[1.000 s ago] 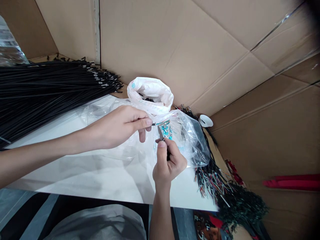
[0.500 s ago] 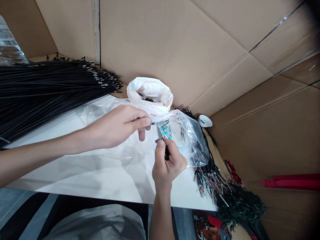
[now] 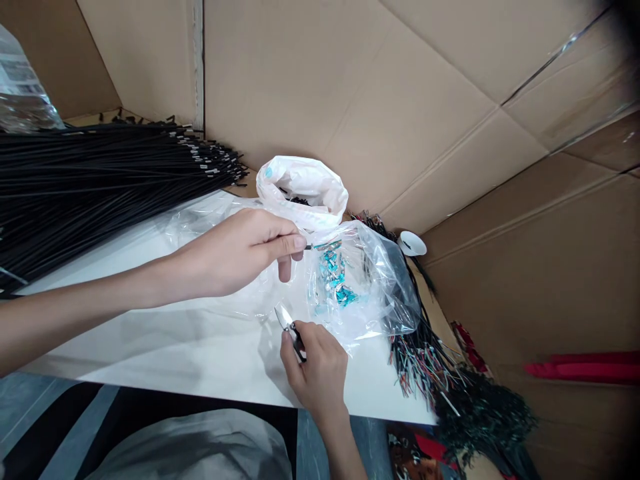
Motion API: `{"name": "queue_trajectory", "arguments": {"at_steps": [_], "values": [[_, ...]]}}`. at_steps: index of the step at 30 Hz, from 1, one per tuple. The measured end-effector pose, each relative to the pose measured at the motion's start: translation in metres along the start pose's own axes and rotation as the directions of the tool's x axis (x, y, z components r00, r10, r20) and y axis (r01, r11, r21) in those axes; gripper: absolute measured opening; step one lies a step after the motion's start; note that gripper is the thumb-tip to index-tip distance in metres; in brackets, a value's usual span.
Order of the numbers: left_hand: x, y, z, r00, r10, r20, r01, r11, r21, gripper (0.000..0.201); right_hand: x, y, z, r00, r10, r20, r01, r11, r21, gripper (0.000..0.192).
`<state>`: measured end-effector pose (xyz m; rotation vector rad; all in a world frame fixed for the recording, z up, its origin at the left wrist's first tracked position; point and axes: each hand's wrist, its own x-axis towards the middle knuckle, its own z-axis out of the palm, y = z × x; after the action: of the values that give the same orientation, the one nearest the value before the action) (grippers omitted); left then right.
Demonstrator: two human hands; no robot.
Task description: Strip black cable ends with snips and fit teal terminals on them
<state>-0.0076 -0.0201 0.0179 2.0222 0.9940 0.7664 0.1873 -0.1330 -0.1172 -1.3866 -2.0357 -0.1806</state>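
Observation:
Between thumb and fingers my left hand (image 3: 265, 250) pinches the end of a black cable (image 3: 309, 247). Thin coloured wires (image 3: 327, 245) fan out of it to the right. My right hand (image 3: 320, 367) is closed around a pair of thread snips (image 3: 290, 328), whose pale blades point up and left over the white table (image 3: 200, 353). The snips are apart from the cable. Under the wires spreads a clear plastic bag (image 3: 385, 287), with small turquoise scraps (image 3: 340, 280) on or in it. My fingers hide the rest of the cable.
A thick bundle of black cables (image 3: 100, 173) lies at the left. Behind my hands stands a white bag (image 3: 315, 210) with dark bits inside. Cables with stripped coloured ends (image 3: 420, 360) and a small white cup (image 3: 412, 243) are at the right. Cardboard walls (image 3: 325, 80) enclose the back.
My right hand has drawn the snips away from the wires, down and left toward the table's front. The turquoise scraps show more fully. My left hand has hardly moved.

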Motion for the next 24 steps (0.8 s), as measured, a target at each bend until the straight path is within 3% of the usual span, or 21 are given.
{"name": "queue_trajectory", "arguments": {"at_steps": [5, 9, 14, 18, 24], "values": [[-0.002, 0.000, 0.000, 1.000, -0.008, 0.027, 0.008, 1.000, -0.005, 0.042, -0.014, 0.009, 0.012, 0.991, -0.096, 0.091, 0.103, 0.992, -0.070, 0.018], [-0.002, 0.000, 0.000, 0.999, -0.012, 0.039, 0.012, 1.000, -0.004, 0.042, -0.019, 0.011, 0.018, 0.981, -0.079, 0.176, 0.097, 0.991, -0.094, 0.020], [-0.002, 0.001, 0.000, 0.998, -0.012, 0.057, 0.012, 1.000, -0.007, 0.042, -0.021, 0.013, 0.017, 0.985, -0.031, 0.171, 0.041, 0.998, -0.052, 0.025], [-0.002, 0.000, 0.001, 0.998, -0.003, 0.062, 0.003, 1.000, -0.001, 0.042, -0.020, 0.017, 0.011, 0.989, -0.085, 0.125, 0.088, 0.996, -0.018, 0.017], [-0.002, -0.004, 0.000, 0.998, 0.023, 0.059, -0.023, 1.000, -0.011, 0.042, -0.022, 0.025, 0.006, 0.970, -0.162, 0.180, 0.170, 0.985, -0.027, 0.032]]}}
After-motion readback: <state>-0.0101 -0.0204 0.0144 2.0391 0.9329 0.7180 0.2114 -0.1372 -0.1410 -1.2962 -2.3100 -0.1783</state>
